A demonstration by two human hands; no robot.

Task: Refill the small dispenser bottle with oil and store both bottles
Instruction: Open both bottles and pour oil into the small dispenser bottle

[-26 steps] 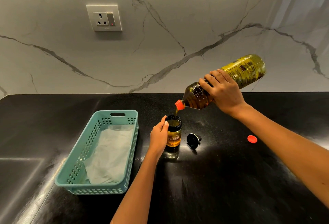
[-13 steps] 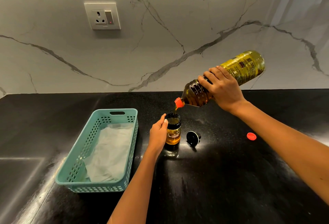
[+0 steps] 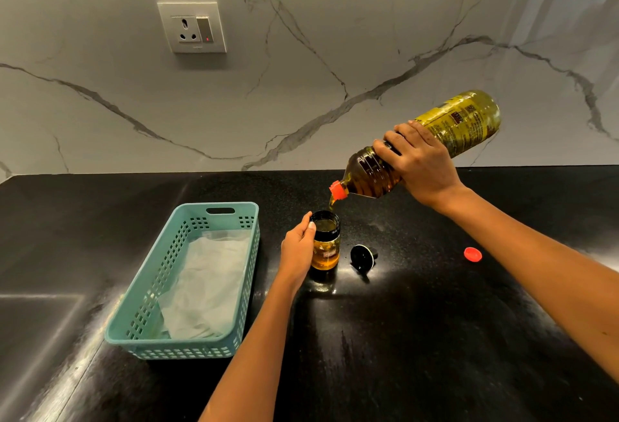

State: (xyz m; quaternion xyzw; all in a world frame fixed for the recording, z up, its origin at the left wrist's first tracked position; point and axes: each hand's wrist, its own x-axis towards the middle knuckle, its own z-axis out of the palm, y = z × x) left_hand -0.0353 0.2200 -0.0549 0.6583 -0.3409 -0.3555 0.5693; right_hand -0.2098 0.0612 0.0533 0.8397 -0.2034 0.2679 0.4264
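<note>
The small dispenser bottle stands upright and uncapped on the black counter, amber oil filling most of it. My left hand grips its left side. My right hand holds the large oil bottle, tilted neck-down, its orange spout just above the small bottle's mouth with a thin stream of oil running in. The small bottle's black cap lies on the counter just to the right. The large bottle's red cap lies farther right.
A teal plastic basket lined with white paper sits left of the small bottle. The black counter meets a marble wall behind, which carries a power socket. A sink edge shows at the lower left.
The pour continues; the oil level in the small bottle has risen slightly. Both hands hold nearly the same positions.
</note>
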